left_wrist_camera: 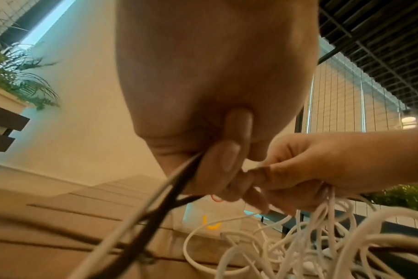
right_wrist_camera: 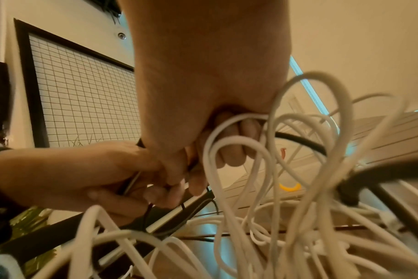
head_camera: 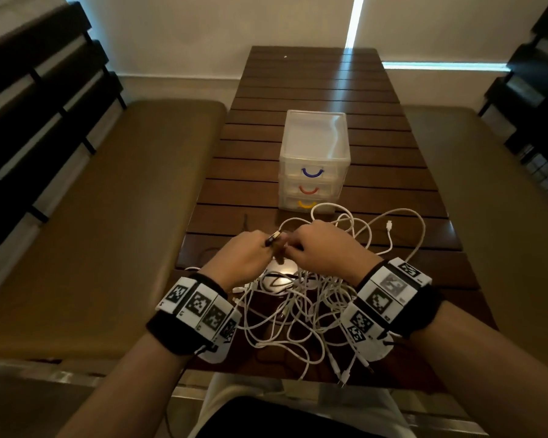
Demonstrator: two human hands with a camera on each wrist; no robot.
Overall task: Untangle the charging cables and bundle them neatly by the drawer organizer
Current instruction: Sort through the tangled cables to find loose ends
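A tangle of white charging cables (head_camera: 301, 298) lies on the near end of the wooden table (head_camera: 314, 83), with loops reaching toward the clear three-drawer organizer (head_camera: 314, 159). Both hands meet above the tangle. My left hand (head_camera: 250, 251) grips a dark cable (left_wrist_camera: 170, 188) with a metal plug at its fingertips. My right hand (head_camera: 317, 245) has its fingers curled around white cable loops (right_wrist_camera: 229, 143) and also pinches the dark cable beside the left fingers. In the wrist views the organizer's yellow handle (left_wrist_camera: 212, 225) shows behind the hands.
Padded benches (head_camera: 114, 216) run along both sides of the table. A loose white plug end (head_camera: 389, 225) lies to the right of the organizer. Several cable ends hang over the table's near edge (head_camera: 345, 374). Dark slatted backrests stand at the far left and right.
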